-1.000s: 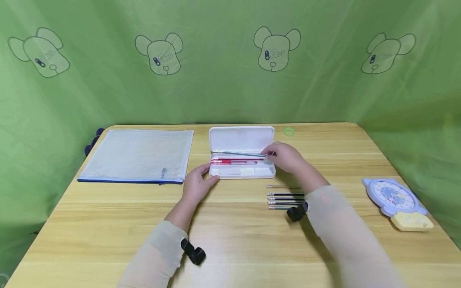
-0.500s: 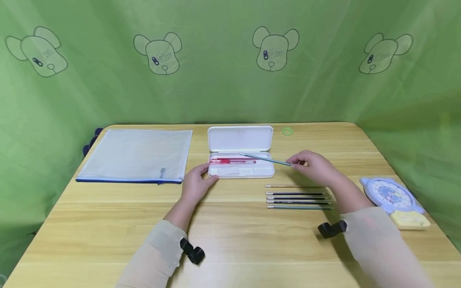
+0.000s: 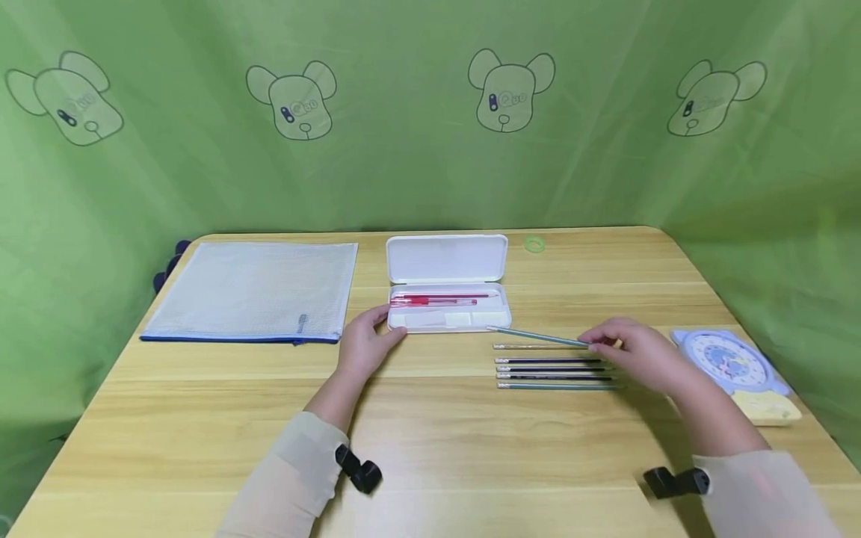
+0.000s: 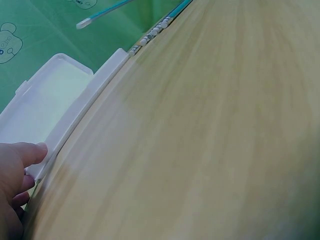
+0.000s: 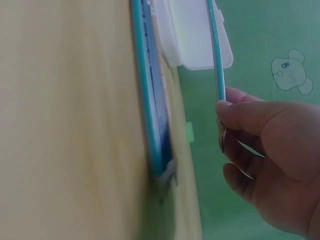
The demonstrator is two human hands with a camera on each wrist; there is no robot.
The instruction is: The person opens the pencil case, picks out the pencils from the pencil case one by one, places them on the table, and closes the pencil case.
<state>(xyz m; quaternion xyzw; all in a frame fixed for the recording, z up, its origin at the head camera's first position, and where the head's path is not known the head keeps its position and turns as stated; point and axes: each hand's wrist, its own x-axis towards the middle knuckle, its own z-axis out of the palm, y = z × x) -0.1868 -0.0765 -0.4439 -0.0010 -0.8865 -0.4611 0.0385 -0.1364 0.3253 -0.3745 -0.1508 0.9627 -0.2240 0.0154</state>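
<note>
place: cloth-screened work nook, home or studio unclear | walls: green curtain [image 3: 403, 179], cartoon animal heads [image 3: 504, 97] | surface: wood-grain counter [image 3: 457, 456] | on it: pencil case [image 3: 447, 258], pencils [image 3: 558, 387]

Pale beige sleeves [image 3: 289, 471], each with a black camera [image 3: 365, 477]

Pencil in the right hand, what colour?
Blue-green; the pencil in the right hand shows best in the right wrist view.
</note>
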